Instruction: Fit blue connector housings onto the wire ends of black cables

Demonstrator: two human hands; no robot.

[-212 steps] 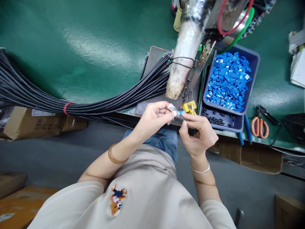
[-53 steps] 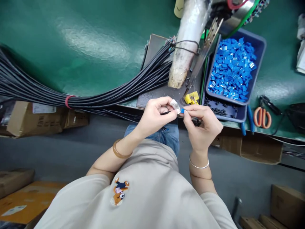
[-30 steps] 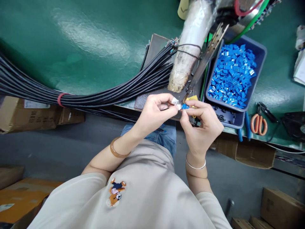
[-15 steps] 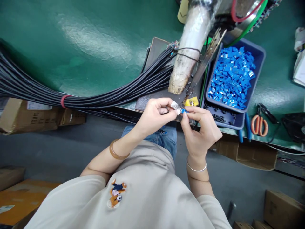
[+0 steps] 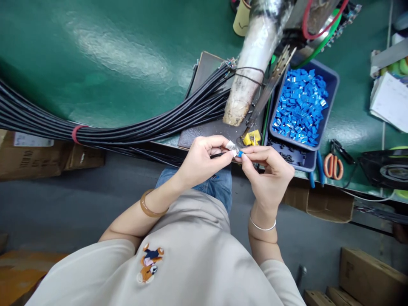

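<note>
My left hand (image 5: 204,159) pinches the end of a black cable (image 5: 217,155), with white wrapping on its thumb and forefinger tips. A small blue connector (image 5: 240,154) sits between the fingertips of my right hand (image 5: 266,170), right up against the cable end. Whether the wires are inside the connector cannot be made out. Just beyond the fingers lie a yellow piece (image 5: 251,137) and the tip of a soldering iron or similar metal tool (image 5: 266,95). A wrapped white tube (image 5: 244,72) hangs above them.
A bundle of black cables (image 5: 127,135), tied with a red band (image 5: 76,134), runs along the bench edge. Right of my hands stand a bin of blue connectors (image 5: 301,106) and a lower tray of black parts (image 5: 298,158). Orange-handled scissors (image 5: 333,165) lie beside blue-handled pliers (image 5: 320,168).
The camera view has turned slightly, bringing more of the bench's right side into sight. My hands remain together, and the black cable now shows between my left fingers.
</note>
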